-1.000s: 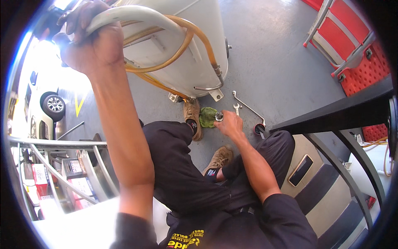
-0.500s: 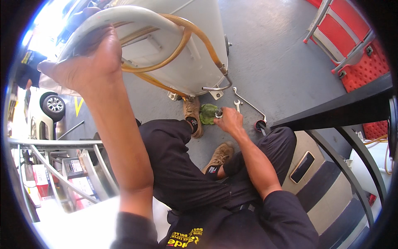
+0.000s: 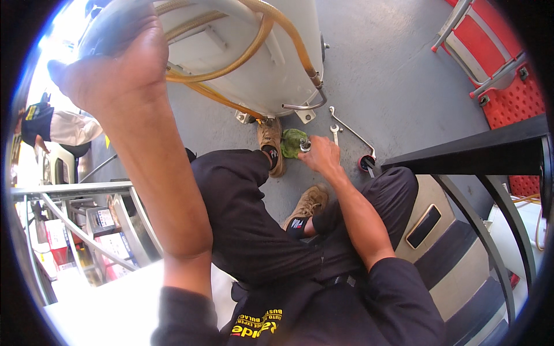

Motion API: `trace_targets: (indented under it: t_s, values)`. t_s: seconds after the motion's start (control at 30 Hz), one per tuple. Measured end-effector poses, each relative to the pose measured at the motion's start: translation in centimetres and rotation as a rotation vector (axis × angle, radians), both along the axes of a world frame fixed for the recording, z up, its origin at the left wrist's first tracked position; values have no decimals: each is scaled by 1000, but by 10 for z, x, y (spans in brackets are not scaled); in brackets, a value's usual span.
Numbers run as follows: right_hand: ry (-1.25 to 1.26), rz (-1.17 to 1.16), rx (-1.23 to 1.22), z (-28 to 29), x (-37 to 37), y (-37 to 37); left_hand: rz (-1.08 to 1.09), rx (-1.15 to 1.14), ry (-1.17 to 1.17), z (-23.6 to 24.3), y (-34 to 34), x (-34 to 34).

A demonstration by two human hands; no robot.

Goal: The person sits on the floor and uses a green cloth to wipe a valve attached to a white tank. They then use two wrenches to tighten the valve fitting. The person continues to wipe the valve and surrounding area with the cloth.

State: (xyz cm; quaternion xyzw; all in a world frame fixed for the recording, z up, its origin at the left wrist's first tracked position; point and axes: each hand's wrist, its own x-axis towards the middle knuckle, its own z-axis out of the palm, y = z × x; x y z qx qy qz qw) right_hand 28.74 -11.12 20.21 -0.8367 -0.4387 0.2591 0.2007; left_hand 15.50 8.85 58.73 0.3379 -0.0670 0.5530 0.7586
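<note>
My right hand [image 3: 321,154] is closed around a small shiny metal fitting [image 3: 305,145], whose exact kind I cannot make out. It is beside a crumpled green cloth [image 3: 293,144] on the floor, close to my left shoe [image 3: 269,135]. High at the upper left, my left hand [image 3: 124,63] is raised with the palm toward me and the thumb out. Its fingers are dark and lost near the picture's edge, so their grip is hidden. Behind it stands a white tank [image 3: 277,63] with a looped yellow hose [image 3: 285,37] ending in a bent metal pipe [image 3: 309,106].
An open-ended wrench [image 3: 334,132] and a long ring wrench [image 3: 352,130] lie on the grey floor. A red-rimmed round container [image 3: 365,163] stands by my right knee. A phone [image 3: 423,226] rests on the step, beneath a black railing [image 3: 467,147]. Another person [image 3: 63,127] is at far left.
The view has shifted slightly. My left hand appears higher, and the tank's thick curved handle has mostly left the picture. My right hand stays on the metal fitting. More of the other person shows.
</note>
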Motion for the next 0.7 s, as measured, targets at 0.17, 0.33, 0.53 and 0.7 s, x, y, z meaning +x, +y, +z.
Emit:
trace_targets:
  t_s: [0.17,0.33,0.53,0.7]
  values:
    - [-17,0,9,-2,1,1,-87,14,11,-8,-12,-1]
    - [-51,-29,38,-4,7,0,143,376,-17,-36,-69,36]
    - [3,-3,79,5,4,2,-329,230,27,-25,-24,-20]
    - [164,-62,90,27,18,-1,65,151,163,-49,-63,-19]
